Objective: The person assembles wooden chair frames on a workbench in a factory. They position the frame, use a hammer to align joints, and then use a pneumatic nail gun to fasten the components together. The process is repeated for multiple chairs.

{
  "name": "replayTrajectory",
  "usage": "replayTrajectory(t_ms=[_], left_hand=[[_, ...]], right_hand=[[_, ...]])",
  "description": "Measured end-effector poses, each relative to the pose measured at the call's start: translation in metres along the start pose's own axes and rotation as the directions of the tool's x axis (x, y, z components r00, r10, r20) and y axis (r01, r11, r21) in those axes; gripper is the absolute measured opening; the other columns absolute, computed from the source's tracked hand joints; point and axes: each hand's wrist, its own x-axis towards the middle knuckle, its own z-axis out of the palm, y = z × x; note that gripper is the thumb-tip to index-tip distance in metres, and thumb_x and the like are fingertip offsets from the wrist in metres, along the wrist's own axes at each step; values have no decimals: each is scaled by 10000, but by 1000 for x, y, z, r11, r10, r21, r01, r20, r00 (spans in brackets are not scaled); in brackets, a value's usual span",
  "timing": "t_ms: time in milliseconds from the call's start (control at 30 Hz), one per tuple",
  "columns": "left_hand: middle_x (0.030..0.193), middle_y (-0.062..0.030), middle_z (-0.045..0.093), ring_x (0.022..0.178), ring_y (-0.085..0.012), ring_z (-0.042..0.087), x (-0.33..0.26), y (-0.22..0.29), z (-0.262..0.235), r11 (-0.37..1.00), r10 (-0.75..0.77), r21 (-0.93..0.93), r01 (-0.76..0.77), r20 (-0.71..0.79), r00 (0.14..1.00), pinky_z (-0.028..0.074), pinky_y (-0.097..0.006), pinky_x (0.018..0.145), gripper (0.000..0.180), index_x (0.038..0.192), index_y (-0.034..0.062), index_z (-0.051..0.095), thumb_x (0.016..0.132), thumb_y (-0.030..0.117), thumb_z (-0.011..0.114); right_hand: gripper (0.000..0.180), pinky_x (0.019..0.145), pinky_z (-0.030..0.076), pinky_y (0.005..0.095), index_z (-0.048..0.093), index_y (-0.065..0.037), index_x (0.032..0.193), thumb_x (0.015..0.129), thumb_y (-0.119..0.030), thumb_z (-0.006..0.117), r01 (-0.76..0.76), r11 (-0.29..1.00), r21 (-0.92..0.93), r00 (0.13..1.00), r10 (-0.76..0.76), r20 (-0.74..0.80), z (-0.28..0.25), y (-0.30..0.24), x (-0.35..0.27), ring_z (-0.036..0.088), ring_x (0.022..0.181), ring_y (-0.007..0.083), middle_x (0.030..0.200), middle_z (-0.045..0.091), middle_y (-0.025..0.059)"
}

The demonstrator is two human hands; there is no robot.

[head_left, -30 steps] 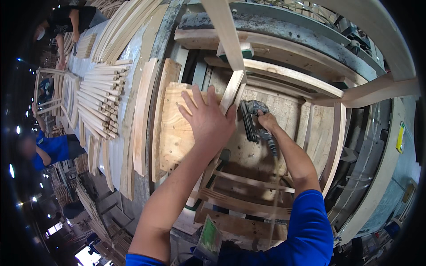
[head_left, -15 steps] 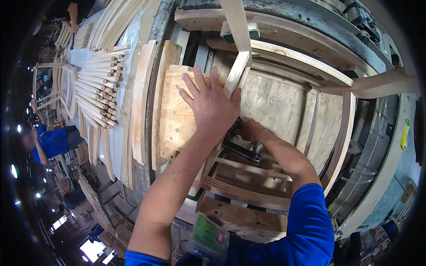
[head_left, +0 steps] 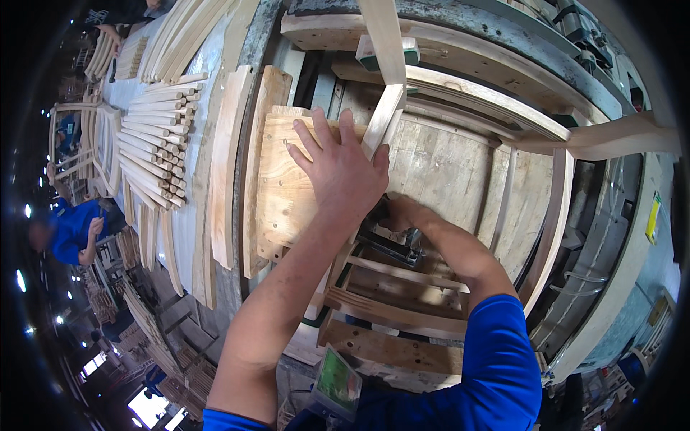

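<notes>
My left hand lies with fingers spread over a pale wooden board and the near rail of a wooden chair frame. Its palm and thumb press on the rail, and nothing is gripped. Inside the frame, below that hand, my right hand is wrapped round the handle of a black nail gun. The gun's long magazine points toward the lower right; its nose is hidden behind my left wrist. Curved legs and rails of the frame rise around both hands.
Stacked wooden dowels and curved slats lie on the bench at left. A wooden beam crosses near my body, where a badge hangs. A co-worker in blue stands at far left. Metal rails run along the right.
Both hands hold almost the same place, with the nail gun shifted very slightly. The badge has swung left, and the co-worker at far left has moved an arm.
</notes>
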Motion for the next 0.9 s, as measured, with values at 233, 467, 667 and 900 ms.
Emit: replayTrajectory(t_ms=[233, 467, 667, 900], left_hand=[[1608, -285, 281, 1525, -569, 152, -1, 3, -4, 998, -62, 9, 62, 27, 998, 120, -730, 1204, 789, 1520, 59, 428, 896, 442, 722], [1626, -272, 272, 1542, -540, 142, 0, 12, -15, 997, -76, -9, 77, 92, 993, 98, -691, 1230, 781, 1538, 57, 418, 911, 407, 724], [1624, -286, 270, 1536, -547, 151, 1, 13, -15, 997, -72, 5, 72, 100, 992, 105, -697, 1224, 785, 1543, 44, 408, 919, 408, 715], [1622, -305, 268, 1528, -564, 155, 0, 12, -15, 998, -60, 13, 59, 92, 994, 116, -704, 1214, 793, 1546, 27, 401, 919, 402, 709]], right_hand=[[530, 779, 558, 377, 658, -81, 1329, 984, -482, 691, -209, 479, 852, 965, 242, 101, 16, 52, -51, 655, 917, 174, 998, 729, 101], [600, 660, 589, 391, 626, -1, 1041, 902, -574, 739, 76, -899, 432, 994, 100, 32, 20, 137, -67, 653, 704, 272, 866, 649, 147], [803, 653, 587, 390, 577, 44, 1072, 754, -635, 865, 286, -892, 349, 952, 224, -208, -4, 174, -72, 656, 729, 270, 886, 643, 156], [606, 643, 556, 462, 565, -10, 1028, 901, -589, 692, 294, -880, 372, 955, 257, -147, -13, 191, -68, 637, 739, 311, 857, 631, 164]])
